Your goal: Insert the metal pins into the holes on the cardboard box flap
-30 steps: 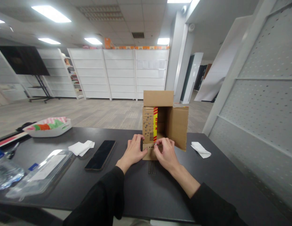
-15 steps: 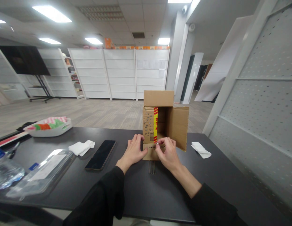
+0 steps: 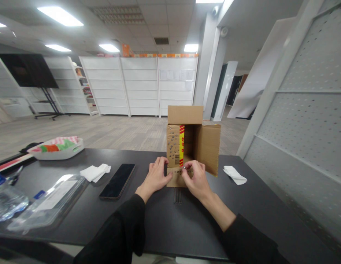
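Cardboard box (image 3: 190, 143) stood on the dark table (image 3: 197, 229), its opening toward the person. The left hand (image 3: 157, 176) was loosely curved and clutched nothing; its fingers met the box's left edge, its thumb the lower flap (image 3: 175, 180), presumably to steady the light carton. The right hand (image 3: 196, 179) pinched a small shiny piece (image 3: 184, 167) between thumb and forefinger beside the holes (image 3: 177, 172) in that flap. Its exact nature could not be determined; a fingertip pinch appeared suited to its smallness. Slender dark fasteners (image 3: 177, 196) lay side by side just before the flap, apparently aligned for easy picking.

The carton was matt brown corrugated board, its side flap (image 3: 211, 150) swung outward and rough-edged. Roundish grey spots (image 3: 173, 143), unclear whether raised, dotted the left panel beside red-and-yellow tape (image 3: 181, 141). The tabletop was smooth; a flat, glossy smartphone (image 3: 117, 181) lay well apart, leftward.
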The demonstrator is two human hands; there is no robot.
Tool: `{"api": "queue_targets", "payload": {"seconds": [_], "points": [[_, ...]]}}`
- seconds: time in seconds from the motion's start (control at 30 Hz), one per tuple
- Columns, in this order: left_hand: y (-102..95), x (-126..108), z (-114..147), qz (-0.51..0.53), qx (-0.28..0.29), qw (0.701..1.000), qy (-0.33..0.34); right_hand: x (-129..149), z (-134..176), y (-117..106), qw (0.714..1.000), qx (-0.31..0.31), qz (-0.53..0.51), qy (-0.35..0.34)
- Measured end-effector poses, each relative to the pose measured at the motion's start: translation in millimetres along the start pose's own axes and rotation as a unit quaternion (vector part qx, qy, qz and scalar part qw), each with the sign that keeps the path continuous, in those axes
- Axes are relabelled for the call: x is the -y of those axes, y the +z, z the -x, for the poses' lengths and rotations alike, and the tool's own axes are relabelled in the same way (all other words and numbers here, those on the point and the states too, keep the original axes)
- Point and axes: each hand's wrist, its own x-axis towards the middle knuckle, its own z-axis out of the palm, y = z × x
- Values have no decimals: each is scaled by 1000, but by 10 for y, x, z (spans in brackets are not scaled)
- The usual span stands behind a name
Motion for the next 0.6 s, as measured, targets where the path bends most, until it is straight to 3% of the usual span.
{"api": "queue_targets", "payload": {"seconds": [0.6], "points": [[5, 10, -5, 6, -1, 1000, 2, 12, -7, -8, 1000, 3, -3, -3]]}}
